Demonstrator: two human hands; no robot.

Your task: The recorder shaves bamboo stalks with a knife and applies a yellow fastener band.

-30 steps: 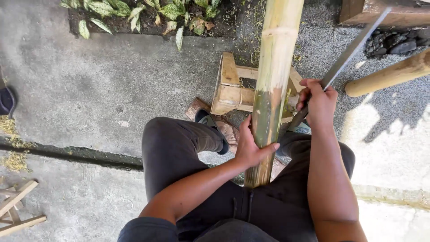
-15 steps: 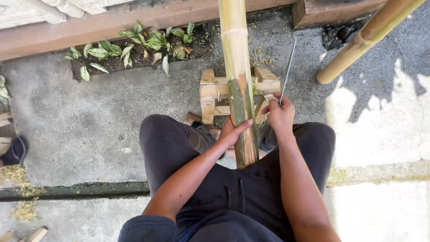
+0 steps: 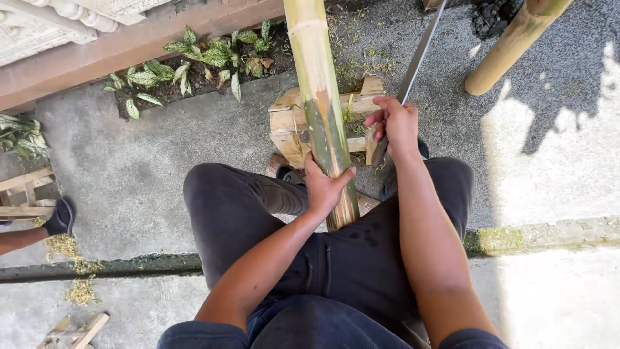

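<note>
A thick yellow-green bamboo pole (image 3: 318, 97) runs from between my knees up past the top of the view, resting over a small wooden stool (image 3: 289, 123). My left hand (image 3: 325, 187) grips the pole near its lower end. My right hand (image 3: 395, 126) is closed on the handle of a long flat metal blade (image 3: 420, 53), which points up and away, just right of the pole. I sit with dark trousers on, knees spread either side of the pole.
A second bamboo pole (image 3: 513, 44) lies at the upper right. A bed of speckled green plants (image 3: 194, 64) lines a wooden beam at the top. Another person's foot (image 3: 60, 216) and wooden frames (image 3: 22, 194) are at the left edge, with shavings (image 3: 74, 258) nearby.
The view has tilted and drawn closer. My right hand has lifted the blade slightly beside the pole; my left hand keeps its hold on the bamboo.
</note>
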